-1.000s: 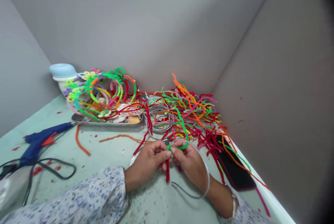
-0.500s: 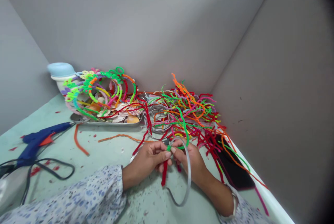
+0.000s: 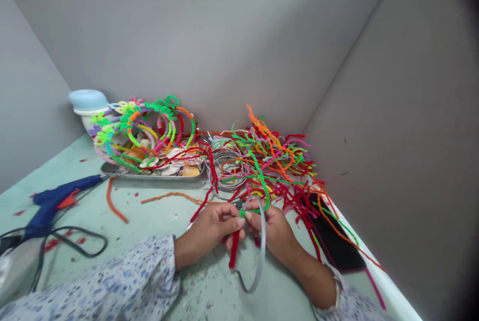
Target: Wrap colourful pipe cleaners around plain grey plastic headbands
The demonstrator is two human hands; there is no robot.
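Between my hands is a thin grey headband (image 3: 261, 256), its loop hanging toward me. Red fuzzy wrapping (image 3: 234, 250) covers one end of it, with a short green band above the red. My left hand (image 3: 214, 231) is closed, thumb and fingers pinching the headband at this wrapped part. Close beside it, my right hand (image 3: 271, 229) pinches a green pipe cleaner (image 3: 262, 174) near the band. The pipe cleaner's free length curves up and away over the pile behind. The fingertips partly hide where the green meets the headband.
A metal tray (image 3: 164, 177) holds shells and finished colourful headbands (image 3: 130, 116), beside a blue-lidded bottle (image 3: 89, 99). Loose pipe cleaners (image 3: 277, 149) and grey headband coils (image 3: 226, 161) lie behind my hands. A blue glue gun (image 3: 50, 206) rests left, a black phone (image 3: 337, 241) right.
The headband's hanging loop has swung left and looks narrower, and its red end has shifted slightly left. The green pipe cleaner's free length has tipped a little left. Both hands keep their pinch.
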